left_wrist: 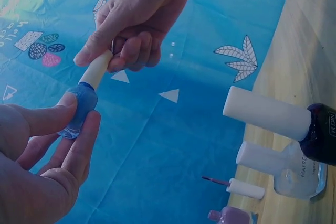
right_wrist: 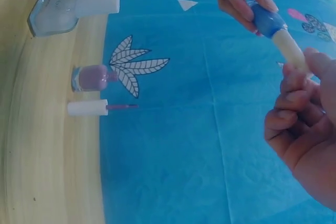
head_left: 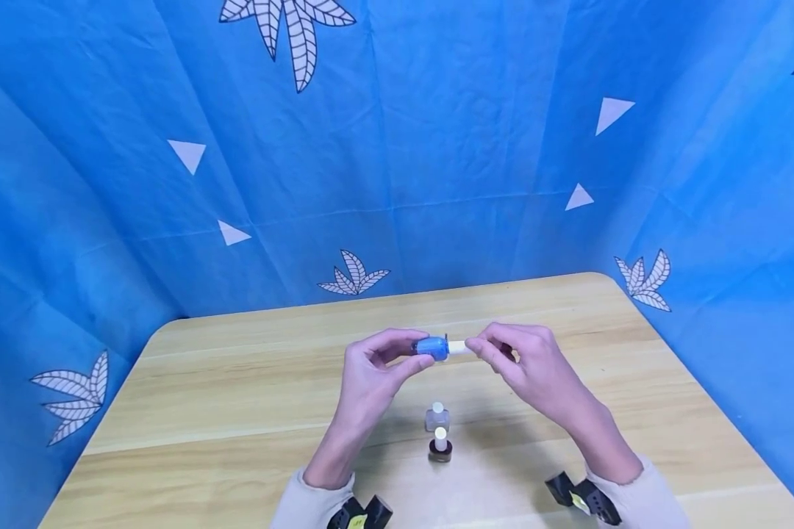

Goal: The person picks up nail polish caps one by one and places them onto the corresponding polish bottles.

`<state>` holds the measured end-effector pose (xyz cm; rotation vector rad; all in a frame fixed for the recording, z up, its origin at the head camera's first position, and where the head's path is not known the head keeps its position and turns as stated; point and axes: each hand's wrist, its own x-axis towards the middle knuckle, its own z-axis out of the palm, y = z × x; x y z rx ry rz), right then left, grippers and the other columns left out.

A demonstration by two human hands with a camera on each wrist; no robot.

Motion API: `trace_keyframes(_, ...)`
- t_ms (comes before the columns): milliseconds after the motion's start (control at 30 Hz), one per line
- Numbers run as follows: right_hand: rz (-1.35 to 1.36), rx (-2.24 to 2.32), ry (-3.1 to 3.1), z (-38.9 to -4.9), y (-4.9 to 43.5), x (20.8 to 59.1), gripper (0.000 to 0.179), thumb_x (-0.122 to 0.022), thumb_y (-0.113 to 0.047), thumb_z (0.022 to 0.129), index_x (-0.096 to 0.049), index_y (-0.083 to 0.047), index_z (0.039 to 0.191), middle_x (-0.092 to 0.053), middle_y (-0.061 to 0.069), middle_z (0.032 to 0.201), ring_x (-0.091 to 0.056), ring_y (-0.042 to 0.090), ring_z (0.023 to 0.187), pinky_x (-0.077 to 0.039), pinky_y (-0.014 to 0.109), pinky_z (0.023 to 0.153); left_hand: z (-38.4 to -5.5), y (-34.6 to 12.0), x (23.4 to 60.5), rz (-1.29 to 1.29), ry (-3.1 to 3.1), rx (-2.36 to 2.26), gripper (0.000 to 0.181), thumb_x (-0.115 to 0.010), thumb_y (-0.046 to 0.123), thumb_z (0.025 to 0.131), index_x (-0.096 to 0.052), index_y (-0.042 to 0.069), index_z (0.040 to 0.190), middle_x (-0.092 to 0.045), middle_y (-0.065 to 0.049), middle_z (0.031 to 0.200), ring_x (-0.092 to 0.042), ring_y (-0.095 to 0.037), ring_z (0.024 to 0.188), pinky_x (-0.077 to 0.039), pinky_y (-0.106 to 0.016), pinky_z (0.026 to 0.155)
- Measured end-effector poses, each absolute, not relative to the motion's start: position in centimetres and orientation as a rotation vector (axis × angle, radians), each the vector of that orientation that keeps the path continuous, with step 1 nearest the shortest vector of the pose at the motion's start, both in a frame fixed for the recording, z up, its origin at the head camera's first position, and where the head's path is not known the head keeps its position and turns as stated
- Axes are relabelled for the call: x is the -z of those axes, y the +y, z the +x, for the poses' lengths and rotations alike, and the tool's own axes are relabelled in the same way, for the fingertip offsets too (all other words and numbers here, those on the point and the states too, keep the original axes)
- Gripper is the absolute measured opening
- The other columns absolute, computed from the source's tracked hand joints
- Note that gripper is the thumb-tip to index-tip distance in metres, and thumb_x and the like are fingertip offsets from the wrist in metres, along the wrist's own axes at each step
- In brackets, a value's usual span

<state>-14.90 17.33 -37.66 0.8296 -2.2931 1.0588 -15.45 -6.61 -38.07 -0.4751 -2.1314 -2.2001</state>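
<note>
A small blue nail polish bottle (head_left: 432, 347) is held sideways above the wooden table (head_left: 238, 411). My left hand (head_left: 406, 354) grips its blue body between thumb and fingers. My right hand (head_left: 486, 350) pinches its white cap (head_left: 459, 347). The cap still sits against the bottle's neck. The left wrist view shows the blue bottle (left_wrist: 79, 111) and its cap (left_wrist: 97, 69), as does the right wrist view, with bottle (right_wrist: 266, 20) and cap (right_wrist: 290, 48).
Below the hands stand a clear bottle (head_left: 437, 417) and a dark bottle (head_left: 440, 445), both white-capped. An open pink bottle (right_wrist: 92, 77) stands further back, its white brush cap (right_wrist: 88, 108) lying beside it. Blue patterned cloth (head_left: 437, 147) surrounds the table.
</note>
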Motion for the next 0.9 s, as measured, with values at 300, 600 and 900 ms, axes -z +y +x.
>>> trace_keyframes(300,0.821,-1.160,-2.335,-14.94,16.89,37.69,0.030,-0.081,-0.008,0.089,-0.072,-0.014,0.117,-0.072,-0.011,0.094,-0.064,0.005,0.075,-0.059,0.022,0.066,-15.32,-7.06,38.43,-0.426,-2.150,2.206,0.026,-0.085,0.002,0.082,-0.079,0.007,0.107,-0.075,-0.008,0.109,-0.072,-0.025,0.093,-0.062,-0.035,0.086)
trace_keyframes(600,0.932,-1.141,-2.173,-14.93,16.65,37.37,0.032,-0.084,0.006,0.079,-0.075,-0.008,0.107,-0.073,-0.003,0.094,-0.064,0.007,0.076,-0.056,0.015,0.068,-15.26,-7.27,37.82,-0.389,-2.128,2.379,0.028,-0.083,0.002,0.084,-0.076,0.003,0.111,-0.073,-0.016,0.107,-0.074,-0.028,0.092,-0.062,-0.038,0.087)
trace_keyframes(900,0.956,-1.057,-2.131,-14.93,16.94,37.96,0.012,-0.079,-0.013,0.092,-0.075,-0.009,0.103,-0.067,-0.008,0.083,-0.054,0.004,0.066,-0.043,0.011,0.052,-15.60,-7.14,37.66,-0.426,-2.197,2.284,0.032,-0.085,0.003,0.083,-0.077,0.003,0.114,-0.074,-0.009,0.113,-0.070,-0.026,0.099,-0.061,-0.034,0.090)
